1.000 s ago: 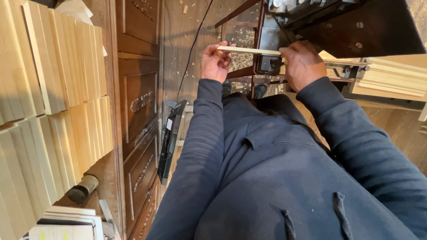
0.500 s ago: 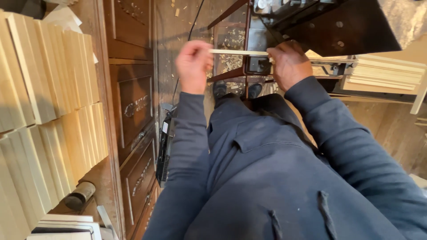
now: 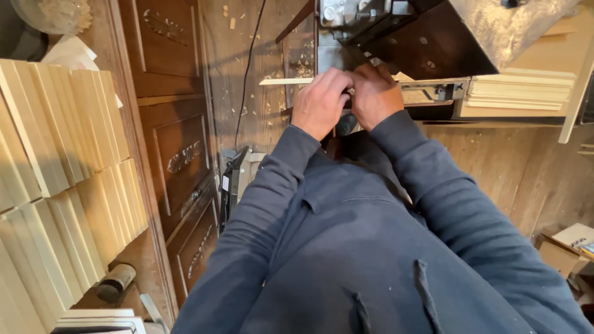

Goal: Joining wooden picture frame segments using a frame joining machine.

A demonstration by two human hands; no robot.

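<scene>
While stacked pale boards (image 3: 68,179) stand at my far left, my left hand (image 3: 320,102) pinches a thin wooden strip (image 3: 286,81) that juts leftward, and my right hand (image 3: 373,96), touching it, grips the strip beside the dark machine (image 3: 445,37).

Worn wooden floor (image 3: 260,105) littered with shavings, dark carved cabinet (image 3: 179,161) with panelled drawers on the left, stacks of pale wooden boards (image 3: 62,154) leaning beside it, black cable (image 3: 247,74) trailing across the floor, cardboard box (image 3: 566,247) at lower right, warm daylight
</scene>
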